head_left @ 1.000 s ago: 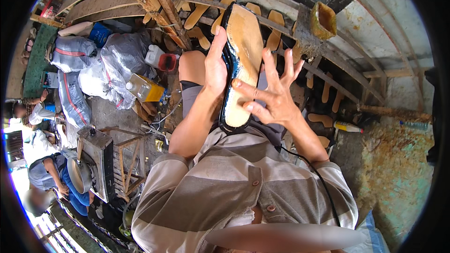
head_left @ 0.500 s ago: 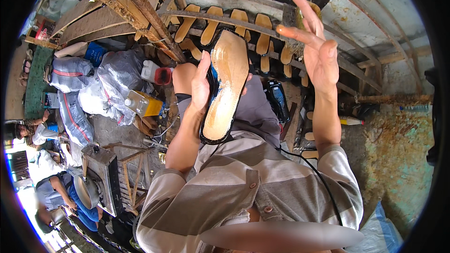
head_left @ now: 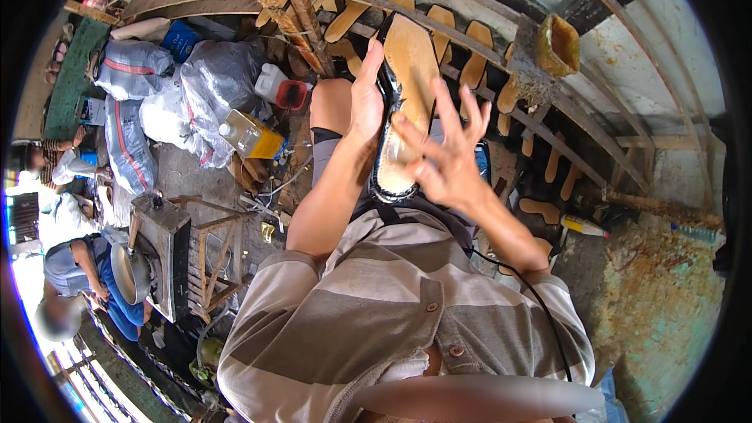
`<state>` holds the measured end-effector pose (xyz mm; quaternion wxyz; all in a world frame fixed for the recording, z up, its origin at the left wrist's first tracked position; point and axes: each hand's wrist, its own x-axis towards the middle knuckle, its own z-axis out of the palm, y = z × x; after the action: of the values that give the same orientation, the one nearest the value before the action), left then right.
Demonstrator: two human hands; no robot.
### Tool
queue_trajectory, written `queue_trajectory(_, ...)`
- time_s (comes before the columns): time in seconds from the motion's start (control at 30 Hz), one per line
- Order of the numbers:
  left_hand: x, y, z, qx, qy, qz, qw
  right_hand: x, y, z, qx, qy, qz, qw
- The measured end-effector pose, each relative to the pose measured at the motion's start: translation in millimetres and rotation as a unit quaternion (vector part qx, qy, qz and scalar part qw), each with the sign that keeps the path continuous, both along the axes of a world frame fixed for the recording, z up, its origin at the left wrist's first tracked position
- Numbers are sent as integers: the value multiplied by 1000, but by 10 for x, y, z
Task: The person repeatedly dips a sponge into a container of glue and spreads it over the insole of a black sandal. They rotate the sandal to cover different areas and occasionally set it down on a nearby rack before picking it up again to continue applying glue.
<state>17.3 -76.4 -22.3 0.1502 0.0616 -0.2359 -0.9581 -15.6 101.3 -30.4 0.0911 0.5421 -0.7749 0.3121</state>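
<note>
A shoe [head_left: 409, 43] with a tan underside and black edges stands upright in front of my chest, its wet-looking underside facing me. My left hand [head_left: 366, 98] grips it along its left edge, thumb up the side; the other fingers are hidden behind it. My right hand [head_left: 453, 168] is over the shoe's lower half, fingers spread, with the index finger at the glossy tan surface. It holds nothing. Part of the shoe's right edge is hidden behind that hand.
Similar tan-bottomed shoes [head_left: 476, 51] line a wooden rack ahead. A crusted yellowish pot [head_left: 540, 59] is fixed at the rack's right. On the left are stuffed plastic sacks [head_left: 137, 70], a yellow jug [head_left: 254, 137], and a metal box [head_left: 160, 223] near a seated person [head_left: 86, 266].
My right hand has come down from beside the pot to the shoe's underside. The view has shifted, and my left hand still holds the shoe.
</note>
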Motion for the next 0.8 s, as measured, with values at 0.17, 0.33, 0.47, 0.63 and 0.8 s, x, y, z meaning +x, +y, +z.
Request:
queue_trajectory(0.17, 33, -126, 111, -33, 33, -106, 993, 83, 114, 33, -119, 180, 66, 974)
queue_trajectory(0.33, 218, 243, 241, -39, -62, -113, 991, -541, -7, 140, -17, 54, -108, 993)
queue_trajectory(0.47, 314, 297, 261, -47, -99, -124, 986, -659, -82, 178, -37, 144, -78, 986)
queue_trajectory(0.63, 295, 259, 259, 7, -102, -136, 985, -641, -106, 157, -75, 199, 34, 976)
queue_trajectory(0.8, 236, 192, 170, 94, -29, -123, 988, -492, -14, 74, -78, 157, 95, 980)
